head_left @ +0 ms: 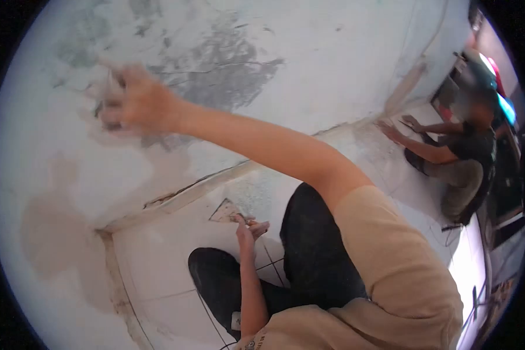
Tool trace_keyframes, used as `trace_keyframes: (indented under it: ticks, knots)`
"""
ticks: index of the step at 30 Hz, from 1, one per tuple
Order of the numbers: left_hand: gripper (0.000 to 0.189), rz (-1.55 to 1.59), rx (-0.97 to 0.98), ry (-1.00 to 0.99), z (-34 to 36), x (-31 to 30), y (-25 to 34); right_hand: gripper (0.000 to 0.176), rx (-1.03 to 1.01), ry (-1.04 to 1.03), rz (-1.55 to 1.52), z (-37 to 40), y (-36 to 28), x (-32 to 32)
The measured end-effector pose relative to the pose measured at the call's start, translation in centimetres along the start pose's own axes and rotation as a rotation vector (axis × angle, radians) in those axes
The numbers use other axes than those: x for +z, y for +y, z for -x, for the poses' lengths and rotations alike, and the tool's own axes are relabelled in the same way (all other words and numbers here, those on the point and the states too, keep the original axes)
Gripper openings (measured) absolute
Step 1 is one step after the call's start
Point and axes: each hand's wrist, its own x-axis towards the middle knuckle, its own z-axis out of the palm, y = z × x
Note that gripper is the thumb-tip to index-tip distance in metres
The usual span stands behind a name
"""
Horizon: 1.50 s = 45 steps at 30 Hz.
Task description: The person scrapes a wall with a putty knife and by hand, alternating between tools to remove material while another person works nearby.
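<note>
My right hand (139,100) reaches far out to the stained wall (321,76), its fingers curled and smeared by motion. Dark bits show among those fingers, but I cannot make out what they hold. Grey patches of bare plaster (233,70) and flaking paint lie beside this hand. Low down by my knee, my left hand (249,228) is closed on a putty knife (224,211). Its triangular blade points toward the foot of the wall and carries specks of residue. Most of its handle is hidden in my fingers.
Another person (464,146) squats at the right with both hands low near the wall. A worn skirting ledge (181,195) runs along the wall's foot to a corner at left. White floor tiles (157,280) bear dusty debris. Dark furniture (504,175) stands at far right.
</note>
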Motion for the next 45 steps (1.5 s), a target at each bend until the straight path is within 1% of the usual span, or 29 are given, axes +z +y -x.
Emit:
trace_keyframes:
  ticks: [1,2,3,5,7,9,11,13,15,16,18,19,21,22,24,26,28,29,30,31,33,35,36,37,39,41,43,44,45]
  knots:
    - [0.063,-0.007,-0.03,-0.001,0.0,-0.1,0.2,0.026,0.031,0.103,-0.007,-2.8,0.7,-0.4]
    - [0.062,-0.021,-0.036,0.004,0.0,-0.1,0.1,0.027,0.105,0.139,-0.089,-5.2,1.3,-1.2]
    - [0.07,-0.061,0.008,-0.037,0.5,-0.2,0.4,0.029,0.179,0.173,-0.176,-7.0,1.9,-1.9]
    - [0.066,-0.019,-0.022,-0.007,1.0,-0.4,0.8,0.039,0.553,0.296,-0.602,-8.7,3.2,-1.5]
    - [0.062,0.036,-0.013,0.036,0.3,-0.7,0.1,0.04,0.705,0.473,-0.115,-7.6,2.3,-4.9]
    - [0.064,0.068,0.119,0.113,0.2,-1.3,-1.5,0.039,0.902,0.772,-0.257,-3.8,0.6,-4.9]
    - [0.064,0.017,0.17,0.16,0.4,-2.1,-1.6,0.05,1.117,0.698,-0.036,1.4,-2.3,-3.9]
    - [0.064,-0.049,0.203,0.214,1.0,-2.2,-1.6,0.057,1.327,0.677,-0.046,5.0,-4.0,-2.4]
    - [0.063,-0.162,0.314,0.282,1.8,-2.4,-0.7,0.057,1.372,0.68,-0.082,6.5,-4.9,-2.3]
    - [0.063,-0.176,0.322,0.293,1.7,-2.8,0.4,0.057,1.394,0.666,-0.105,7.0,-4.8,-2.0]
    - [0.059,-0.317,0.258,0.221,1.8,-3.8,2.8,0.056,1.406,0.678,-0.063,8.0,-4.1,-1.5]
    - [0.059,-0.323,0.258,0.225,2.4,-3.7,4.5,0.056,1.405,0.674,-0.017,8.4,-3.9,-1.4]
    - [0.055,-0.205,0.301,0.246,4.3,-2.6,9.4,0.054,1.417,0.707,0.012,9.1,-3.4,-1.2]
    - [0.05,-0.236,0.328,0.278,5.0,-2.4,11.4,0.052,1.42,0.735,0.043,9.3,-3.3,-0.9]
    - [0.046,-0.28,0.437,0.202,5.7,-2.5,14.6,0.051,1.441,0.768,0.008,9.9,-3.3,0.4]
    - [0.044,-0.344,0.449,0.229,6.1,-2.9,16.9,0.05,1.467,0.802,-0.01,10.1,-3.6,1.6]
    - [0.042,-0.407,0.459,0.241,6.7,-2.9,18.8,0.045,1.37,0.812,-0.073,9.6,-3.9,2.7]
    - [0.042,-0.49,0.487,0.262,7.0,-2.8,19.8,0.045,1.382,0.811,-0.058,9.5,-4.0,2.8]
    - [0.041,-0.573,0.515,0.281,7.4,-2.6,20.7,0.044,1.356,0.75,-0.016,8.7,-4.0,2.3]
    - [0.041,-0.581,0.506,0.275,7.7,-2.2,21.5,0.042,1.327,0.689,0.023,8.6,-4.0,1.9]
    - [0.041,-0.69,0.493,0.317,8.5,-1.2,23.0,0.042,1.365,0.702,0.027,9.4,-4.1,1.3]
    - [0.041,-0.715,0.505,0.339,8.6,-0.1,24.5,0.042,1.391,0.718,0.025,10.0,-4.1,0.8]
    - [0.042,-0.738,0.519,0.364,8.6,0.6,25.2,0.042,1.436,0.729,0.021,10.3,-4.1,0.6]
    - [0.042,-0.707,0.547,0.381,8.6,2.0,25.8,0.043,1.479,0.741,0.018,10.6,-4.1,0.5]
    - [0.043,-0.705,0.554,0.358,8.3,2.3,26.7,0.042,1.468,0.712,0.032,10.7,-4.1,0.5]
    - [0.044,-0.704,0.559,0.333,8.1,2.7,26.9,0.041,1.457,0.683,0.048,11.0,-4.1,0.3]
    - [0.044,-0.674,0.586,0.328,8.1,3.2,26.6,0.037,1.489,0.53,0.182,11.2,-4.2,-0.1]
    - [0.044,-0.674,0.587,0.324,8.2,3.4,26.3,0.037,1.487,0.53,0.186,11.4,-4.0,-0.3]
    - [0.044,-0.688,0.56,0.303,8.5,3.4,25.9,0.035,1.537,0.569,0.19,11.7,-3.7,-0.5]
